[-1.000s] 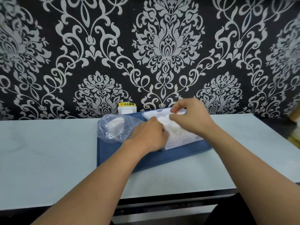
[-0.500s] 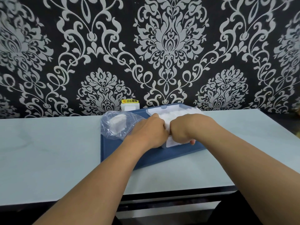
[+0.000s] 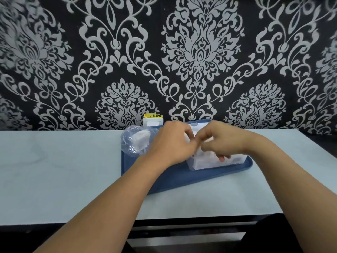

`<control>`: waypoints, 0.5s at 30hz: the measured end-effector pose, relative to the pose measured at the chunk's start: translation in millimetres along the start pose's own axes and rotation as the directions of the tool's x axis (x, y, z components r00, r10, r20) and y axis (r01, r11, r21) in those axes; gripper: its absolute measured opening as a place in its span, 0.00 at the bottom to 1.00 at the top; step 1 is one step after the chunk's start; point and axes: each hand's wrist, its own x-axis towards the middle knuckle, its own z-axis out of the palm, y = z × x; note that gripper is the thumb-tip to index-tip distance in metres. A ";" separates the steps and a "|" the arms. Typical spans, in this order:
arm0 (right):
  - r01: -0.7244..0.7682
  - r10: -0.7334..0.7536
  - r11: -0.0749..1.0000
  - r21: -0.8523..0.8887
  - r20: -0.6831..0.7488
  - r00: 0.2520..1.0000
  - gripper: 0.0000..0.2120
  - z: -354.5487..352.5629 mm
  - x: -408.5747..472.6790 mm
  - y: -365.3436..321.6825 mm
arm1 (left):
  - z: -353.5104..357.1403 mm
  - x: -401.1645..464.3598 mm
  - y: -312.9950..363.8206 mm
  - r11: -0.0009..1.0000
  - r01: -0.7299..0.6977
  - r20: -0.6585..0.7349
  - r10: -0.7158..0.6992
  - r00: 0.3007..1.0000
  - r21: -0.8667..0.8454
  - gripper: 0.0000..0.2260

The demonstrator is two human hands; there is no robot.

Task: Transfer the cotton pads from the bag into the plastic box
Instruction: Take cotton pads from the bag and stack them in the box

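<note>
A clear plastic bag (image 3: 135,141) holding white cotton pads lies at the left end of a blue tray (image 3: 175,178). A clear plastic box (image 3: 204,163) packed with white pads stands on the tray's right half. My left hand (image 3: 171,143) rests over the box's left edge with its fingers curled. My right hand (image 3: 222,141) hovers over the box top, fingers bent and pinching at white pads between the two hands. Most of the box top is hidden by both hands.
The tray sits on a pale blue table (image 3: 54,170) against a black and silver patterned wall. A white socket with a yellow label (image 3: 152,119) is on the wall behind the bag. The table's front edge runs below my forearms.
Both hands have stayed over the box; the right hand dropped down onto it, then lifted slightly and its fingers now meet the left hand's fingertips. The bag has not moved.
</note>
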 end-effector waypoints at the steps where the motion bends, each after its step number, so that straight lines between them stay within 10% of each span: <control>1: 0.054 -0.043 0.994 0.090 -0.116 0.992 0.14 -3.0 -1.2 -4.3 | -13.1 0.0 1.1 0.995 -0.030 -0.138 0.016 0.990 -0.094 0.08; 5: 0.171 -0.178 0.984 -0.051 -0.202 0.963 0.16 17.8 19.8 -34.4 | -68.1 5.9 -45.9 0.981 0.062 -0.538 -0.154 0.829 -0.184 0.06; 9: 0.222 -0.234 0.923 -0.313 0.000 0.972 0.19 62.9 58.5 -41.6 | -63.6 -0.5 -119.5 0.859 0.492 -0.191 -0.511 0.838 -0.140 0.13; 15: 0.286 -0.306 0.946 -0.154 -0.126 0.944 0.14 80.9 88.5 -33.0 | -42.3 -2.2 -135.1 0.800 0.538 0.042 -0.548 0.835 -0.265 0.14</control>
